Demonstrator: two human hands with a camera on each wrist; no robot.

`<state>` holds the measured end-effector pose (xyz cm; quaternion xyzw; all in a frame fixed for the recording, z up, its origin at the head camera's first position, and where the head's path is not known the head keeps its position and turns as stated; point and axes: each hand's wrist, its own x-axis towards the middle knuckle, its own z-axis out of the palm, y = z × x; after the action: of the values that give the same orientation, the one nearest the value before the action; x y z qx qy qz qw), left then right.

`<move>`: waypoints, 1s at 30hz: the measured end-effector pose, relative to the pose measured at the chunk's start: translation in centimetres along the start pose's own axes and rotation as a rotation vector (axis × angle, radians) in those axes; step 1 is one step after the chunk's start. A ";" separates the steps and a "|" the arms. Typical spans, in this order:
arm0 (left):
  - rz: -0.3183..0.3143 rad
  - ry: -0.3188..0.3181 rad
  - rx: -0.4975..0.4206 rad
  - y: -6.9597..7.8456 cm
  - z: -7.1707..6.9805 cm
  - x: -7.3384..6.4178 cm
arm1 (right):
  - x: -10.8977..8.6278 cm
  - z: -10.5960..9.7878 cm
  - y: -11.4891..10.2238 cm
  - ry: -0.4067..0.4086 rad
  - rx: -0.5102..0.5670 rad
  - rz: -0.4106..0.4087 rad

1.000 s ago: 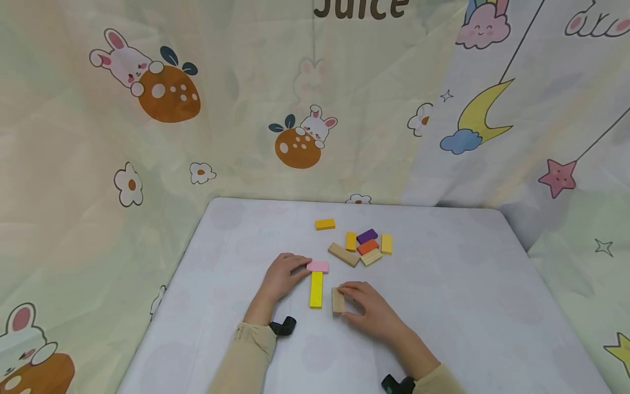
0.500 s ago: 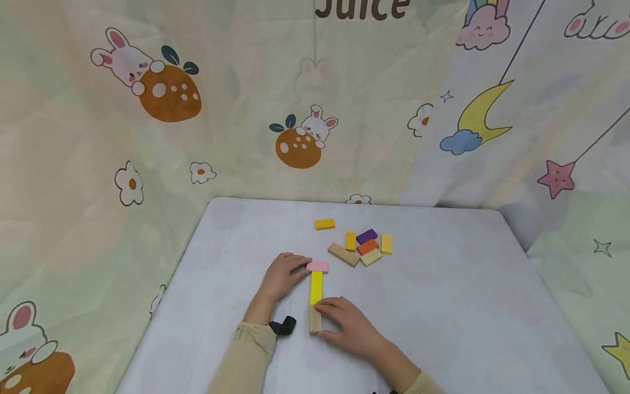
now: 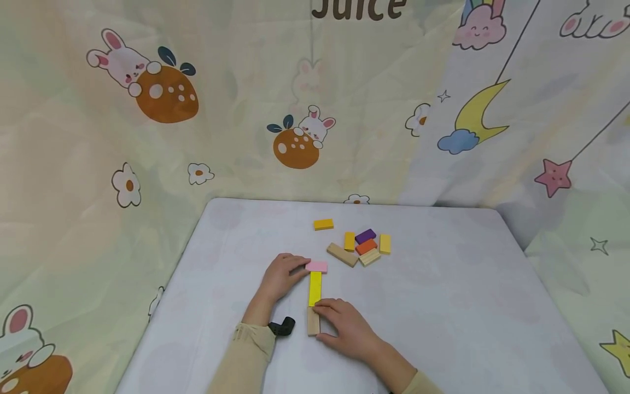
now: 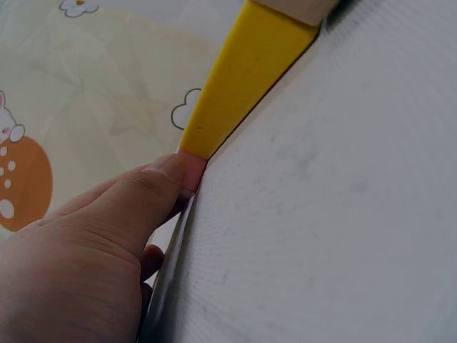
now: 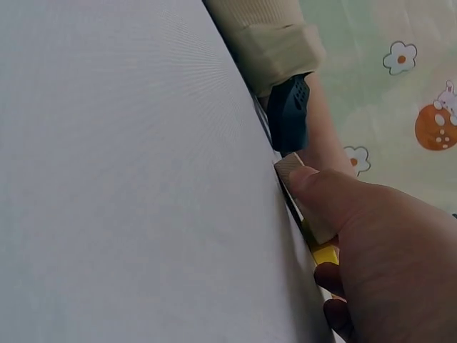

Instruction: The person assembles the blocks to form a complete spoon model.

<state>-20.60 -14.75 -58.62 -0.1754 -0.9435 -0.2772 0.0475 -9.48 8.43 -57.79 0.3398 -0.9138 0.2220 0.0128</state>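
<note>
A pink wooden block (image 3: 319,267) lies crosswise at the far end of a long yellow block (image 3: 315,288), forming a T. My left hand (image 3: 280,279) pinches the pink block's left end between thumb and fingers; in the left wrist view the thumb (image 4: 168,168) presses against it. A plain wood block (image 3: 313,323) stands in line with the yellow one, right at its near end. My right hand (image 3: 350,331) pinches this plain block from the right, with the thumb on its near end in the right wrist view.
Beyond the hands lie several loose blocks: a plain wood one (image 3: 342,255), a purple one (image 3: 366,236), an orange one (image 3: 366,247), a pale one (image 3: 370,257) and yellow ones, one of them a yellow block (image 3: 323,224) set apart. A printed cloth backs the white table (image 3: 443,306).
My right hand has carried the plain wood block leftward and nearer, from beside the yellow block to its near end. My left hand has stayed at the pink block.
</note>
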 end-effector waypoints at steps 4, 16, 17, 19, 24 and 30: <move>0.001 0.002 -0.005 0.1 -0.1 0.0 | 0.0 0.2 0.1 0.001 -0.016 -0.007; 0.015 0.006 -0.001 0.0 -0.1 0.0 | 0.0 0.3 0.0 -0.015 -0.043 -0.023; 0.014 0.004 -0.001 0.0 -0.1 0.0 | 0.0 0.3 0.0 -0.011 -0.041 -0.026; 0.013 -0.002 -0.002 0.0 -0.1 0.0 | -0.1 0.3 0.1 -0.005 -0.037 -0.025; 0.005 -0.006 -0.016 0.1 -0.1 0.0 | -0.2 0.3 0.1 0.014 -0.025 -0.017; 0.011 -0.003 -0.009 -0.2 0.0 0.0 | -0.2 0.3 0.2 0.020 -0.021 -0.014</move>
<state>-20.68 -14.86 -58.72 -0.1809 -0.9414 -0.2809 0.0467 -9.43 8.53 -58.13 0.3437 -0.9135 0.2159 0.0271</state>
